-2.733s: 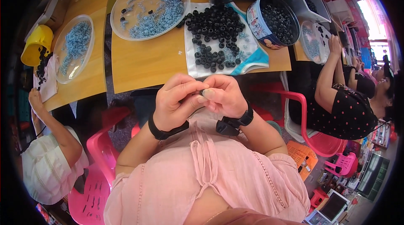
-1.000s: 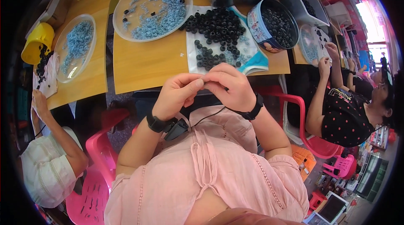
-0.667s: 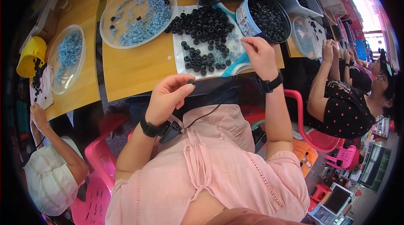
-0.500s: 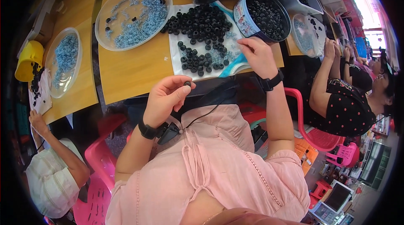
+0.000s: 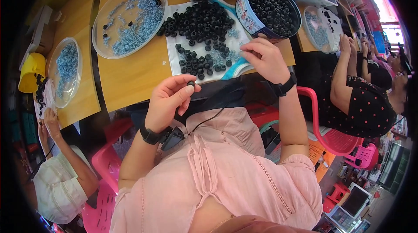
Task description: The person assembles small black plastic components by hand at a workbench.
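Note:
My left hand (image 5: 169, 101) is raised near the table's front edge and pinches a small black ring (image 5: 190, 84) between thumb and fingertips. My right hand (image 5: 264, 59) reaches over the white sheet (image 5: 175, 61) and its fingers close on a small part at the sheet's near right edge; the part itself is too small to make out. A heap of black rings (image 5: 199, 19) and a few pale blue pieces lie on that sheet. A round tin (image 5: 249, 18) full of black rings stands just beyond my right hand.
A clear round tray (image 5: 109, 47) of pale blue parts sits to the left on the wooden table (image 5: 135, 76). Another clear tray (image 5: 65, 74) and a yellow cup (image 5: 29, 72) lie far left. A person sits at left, another at right in a dotted top (image 5: 368, 111). Pink chairs stand below.
My hands were together at my chest. The right hand has since reached out to the sheet of rings, while the left stays near my chest holding a black ring.

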Motion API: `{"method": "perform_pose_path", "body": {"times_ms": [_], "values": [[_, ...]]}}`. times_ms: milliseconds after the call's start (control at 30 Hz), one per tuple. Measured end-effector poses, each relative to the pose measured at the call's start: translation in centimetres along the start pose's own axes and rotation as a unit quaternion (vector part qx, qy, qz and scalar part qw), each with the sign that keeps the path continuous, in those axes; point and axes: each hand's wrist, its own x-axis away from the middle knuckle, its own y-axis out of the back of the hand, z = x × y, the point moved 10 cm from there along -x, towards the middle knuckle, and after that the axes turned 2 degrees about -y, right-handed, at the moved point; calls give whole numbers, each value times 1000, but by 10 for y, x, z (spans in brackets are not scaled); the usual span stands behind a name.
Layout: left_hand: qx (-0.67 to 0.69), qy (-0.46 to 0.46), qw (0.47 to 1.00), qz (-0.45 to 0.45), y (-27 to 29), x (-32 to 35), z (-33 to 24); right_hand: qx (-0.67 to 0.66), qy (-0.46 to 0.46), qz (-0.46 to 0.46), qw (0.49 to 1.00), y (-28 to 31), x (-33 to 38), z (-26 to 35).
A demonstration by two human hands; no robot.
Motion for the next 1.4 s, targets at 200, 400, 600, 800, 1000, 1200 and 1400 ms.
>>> {"method": "perform_pose_path", "body": {"times_ms": [200,400,600,800,1000,1200,1400], "values": [[-46,-5,999,11,-21,-12,-13,27,-11,-59,998,5,-5,-9],[38,81,996,11,-44,-40,-19,46,-8,-23,999,0,-10,-2],[-157,29,987,25,-68,-78,-27,-102,41,-71,991,19,0,42],[-205,-77,975,44,-81,-92,-35,-179,16,-106,978,20,4,44],[-273,-158,949,17,-84,-89,-50,-408,-98,-91,903,4,7,21],[-309,-210,927,-12,-90,-83,-59,-445,-213,33,869,-34,12,6],[-370,-244,896,-24,-95,-80,-65,-387,-175,-9,905,-28,9,6]]}}
